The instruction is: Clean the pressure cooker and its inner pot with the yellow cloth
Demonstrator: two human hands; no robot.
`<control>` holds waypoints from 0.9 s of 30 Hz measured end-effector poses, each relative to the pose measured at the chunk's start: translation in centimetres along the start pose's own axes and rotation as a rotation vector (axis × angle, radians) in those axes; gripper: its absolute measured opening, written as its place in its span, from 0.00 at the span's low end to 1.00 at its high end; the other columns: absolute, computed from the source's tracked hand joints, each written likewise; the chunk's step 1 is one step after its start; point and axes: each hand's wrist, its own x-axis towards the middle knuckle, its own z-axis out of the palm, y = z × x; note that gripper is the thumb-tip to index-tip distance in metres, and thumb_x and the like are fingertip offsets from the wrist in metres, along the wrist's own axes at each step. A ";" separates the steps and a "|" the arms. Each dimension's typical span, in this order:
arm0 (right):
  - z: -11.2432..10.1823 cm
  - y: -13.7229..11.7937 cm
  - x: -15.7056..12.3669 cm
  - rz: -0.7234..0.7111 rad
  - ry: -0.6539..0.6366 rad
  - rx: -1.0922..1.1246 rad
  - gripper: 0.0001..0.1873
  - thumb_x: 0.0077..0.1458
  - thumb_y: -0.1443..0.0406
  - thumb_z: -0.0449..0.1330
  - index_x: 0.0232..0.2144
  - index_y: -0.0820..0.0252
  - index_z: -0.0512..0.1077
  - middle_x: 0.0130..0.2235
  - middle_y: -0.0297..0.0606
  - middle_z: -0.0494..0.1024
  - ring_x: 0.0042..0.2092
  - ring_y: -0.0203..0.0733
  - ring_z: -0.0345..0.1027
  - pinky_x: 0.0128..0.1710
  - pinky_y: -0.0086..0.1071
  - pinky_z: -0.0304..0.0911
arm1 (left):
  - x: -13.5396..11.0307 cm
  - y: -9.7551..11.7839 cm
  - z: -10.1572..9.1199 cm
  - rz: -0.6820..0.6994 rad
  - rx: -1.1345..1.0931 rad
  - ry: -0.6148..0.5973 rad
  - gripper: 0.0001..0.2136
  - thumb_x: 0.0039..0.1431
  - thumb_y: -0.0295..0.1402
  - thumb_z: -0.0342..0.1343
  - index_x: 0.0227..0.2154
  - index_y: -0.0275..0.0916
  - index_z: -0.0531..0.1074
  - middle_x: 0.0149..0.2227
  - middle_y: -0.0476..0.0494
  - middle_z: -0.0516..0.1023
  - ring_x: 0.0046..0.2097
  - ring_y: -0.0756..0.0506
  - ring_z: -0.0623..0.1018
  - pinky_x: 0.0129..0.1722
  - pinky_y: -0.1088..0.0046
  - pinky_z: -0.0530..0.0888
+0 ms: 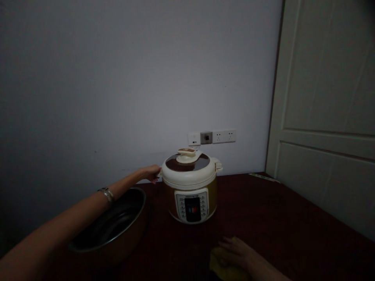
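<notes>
An electric pressure cooker (189, 175) with a cream lid, a brown top and a front control panel stands upright on the dark red table. My left hand (152, 173) grips the cooker's left side handle, its fingers closed there and partly hidden. A yellowish cloth (224, 265) lies on the table near the front. Over it is my right hand (234, 251), pressing the cloth against the tabletop with its fingers bent round it. Dim light makes the edges of the cloth hard to see.
Under my left forearm sits a large round metal basin (125, 222), left of the cooker. Wall sockets (224, 136) are behind the cooker. A thin flat strip (263, 178) lies at the table's back edge. A pale panelled door (325, 117) borders the right side of the table (252, 210).
</notes>
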 end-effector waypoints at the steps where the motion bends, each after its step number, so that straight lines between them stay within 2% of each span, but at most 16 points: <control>1: 0.4 0.0 -0.2 -0.009 0.001 -0.011 0.30 0.48 0.54 0.61 0.55 0.42 0.63 0.61 0.37 0.58 0.64 0.55 0.43 0.61 0.52 0.36 | -0.1 -0.1 0.3 0.006 0.020 0.049 0.12 0.54 0.41 0.46 0.22 0.38 0.61 0.17 0.50 0.63 0.18 0.52 0.66 0.21 0.73 0.71; 4: 1.4 1.8 0.0 -0.105 0.075 -0.012 0.24 0.54 0.58 0.57 0.54 0.42 0.64 0.59 0.35 0.63 0.62 0.52 0.50 0.61 0.51 0.37 | -0.3 -0.3 0.8 0.027 0.093 0.165 0.12 0.55 0.40 0.44 0.25 0.37 0.63 0.21 0.46 0.67 0.20 0.50 0.69 0.22 0.72 0.72; 6: 1.9 4.0 0.7 -0.172 0.191 0.036 0.21 0.56 0.59 0.55 0.53 0.44 0.66 0.56 0.35 0.68 0.58 0.48 0.58 0.61 0.48 0.45 | -0.2 -0.1 0.9 0.049 0.160 0.219 0.11 0.53 0.39 0.45 0.26 0.36 0.64 0.23 0.43 0.70 0.22 0.48 0.72 0.24 0.71 0.72; 9: 1.8 6.6 3.0 -0.162 0.579 0.182 0.20 0.55 0.58 0.55 0.51 0.51 0.69 0.52 0.39 0.72 0.53 0.47 0.65 0.55 0.44 0.57 | 0.3 0.3 1.1 0.101 0.263 0.289 0.08 0.50 0.34 0.48 0.25 0.35 0.67 0.25 0.39 0.73 0.27 0.45 0.75 0.26 0.72 0.71; 11: 1.0 6.7 5.6 -0.134 0.887 0.258 0.22 0.56 0.57 0.54 0.52 0.56 0.68 0.53 0.43 0.71 0.53 0.47 0.65 0.55 0.46 0.57 | 0.7 0.4 1.3 0.128 0.310 0.324 0.07 0.49 0.32 0.48 0.24 0.34 0.68 0.27 0.38 0.74 0.29 0.44 0.75 0.25 0.72 0.71; 12: 0.5 6.2 7.1 -0.156 1.003 0.273 0.23 0.55 0.57 0.54 0.53 0.58 0.67 0.54 0.45 0.70 0.54 0.47 0.64 0.56 0.46 0.56 | 0.8 0.4 1.4 0.136 0.324 0.336 0.07 0.49 0.31 0.48 0.25 0.34 0.69 0.27 0.37 0.75 0.28 0.44 0.75 0.25 0.73 0.71; 13: -0.1 5.6 8.7 -0.214 1.055 0.281 0.24 0.55 0.58 0.55 0.53 0.59 0.67 0.55 0.45 0.68 0.56 0.46 0.62 0.57 0.45 0.54 | 0.9 0.3 1.4 0.141 0.334 0.345 0.07 0.49 0.31 0.47 0.25 0.33 0.69 0.27 0.37 0.75 0.28 0.45 0.75 0.24 0.73 0.71; 15: -1.0 4.3 11.9 -0.342 1.095 0.309 0.24 0.54 0.59 0.56 0.53 0.58 0.66 0.56 0.44 0.66 0.57 0.45 0.59 0.59 0.44 0.52 | 1.0 0.1 1.6 0.146 0.343 0.359 0.08 0.49 0.30 0.47 0.27 0.33 0.69 0.28 0.37 0.76 0.27 0.46 0.75 0.22 0.75 0.70; 16: -1.2 3.9 13.3 -0.360 1.160 0.353 0.25 0.54 0.59 0.55 0.53 0.59 0.66 0.57 0.44 0.66 0.58 0.45 0.59 0.59 0.44 0.51 | 1.1 0.0 1.7 0.147 0.345 0.364 0.08 0.49 0.30 0.47 0.28 0.33 0.69 0.29 0.37 0.76 0.26 0.47 0.74 0.21 0.76 0.70; 17: -1.2 3.8 14.6 -0.344 1.227 0.410 0.27 0.54 0.58 0.54 0.54 0.60 0.64 0.57 0.44 0.65 0.58 0.44 0.58 0.59 0.43 0.50 | 1.1 -0.1 1.7 0.148 0.344 0.368 0.08 0.49 0.29 0.46 0.29 0.32 0.69 0.29 0.36 0.76 0.26 0.47 0.74 0.20 0.76 0.70; 19: -0.4 4.4 16.4 -0.202 1.309 0.551 0.32 0.53 0.54 0.52 0.57 0.65 0.60 0.59 0.47 0.62 0.60 0.45 0.55 0.60 0.42 0.49 | 1.1 -0.1 1.8 0.148 0.340 0.375 0.09 0.49 0.29 0.46 0.29 0.32 0.69 0.30 0.35 0.76 0.26 0.48 0.74 0.19 0.77 0.69; 22: 2.0 5.8 17.4 0.004 1.287 0.679 0.41 0.53 0.48 0.47 0.59 0.74 0.56 0.59 0.55 0.61 0.60 0.50 0.55 0.58 0.45 0.51 | 0.8 0.0 2.0 0.158 0.324 0.380 0.08 0.49 0.29 0.46 0.29 0.31 0.68 0.31 0.35 0.77 0.26 0.48 0.74 0.18 0.78 0.69; 24: 3.6 5.6 17.4 0.047 1.258 0.694 0.44 0.53 0.46 0.45 0.60 0.77 0.53 0.59 0.58 0.59 0.61 0.53 0.53 0.58 0.47 0.51 | 0.5 0.1 2.1 0.167 0.307 0.387 0.09 0.50 0.29 0.45 0.30 0.31 0.68 0.32 0.34 0.77 0.27 0.48 0.75 0.18 0.79 0.68; 27: 3.8 3.5 17.3 -0.017 1.228 0.632 0.42 0.56 0.47 0.43 0.64 0.69 0.42 0.65 0.47 0.46 0.64 0.45 0.41 0.62 0.43 0.43 | 0.1 0.2 2.2 0.167 0.287 0.404 0.10 0.51 0.30 0.45 0.32 0.31 0.68 0.34 0.34 0.76 0.27 0.48 0.75 0.17 0.79 0.68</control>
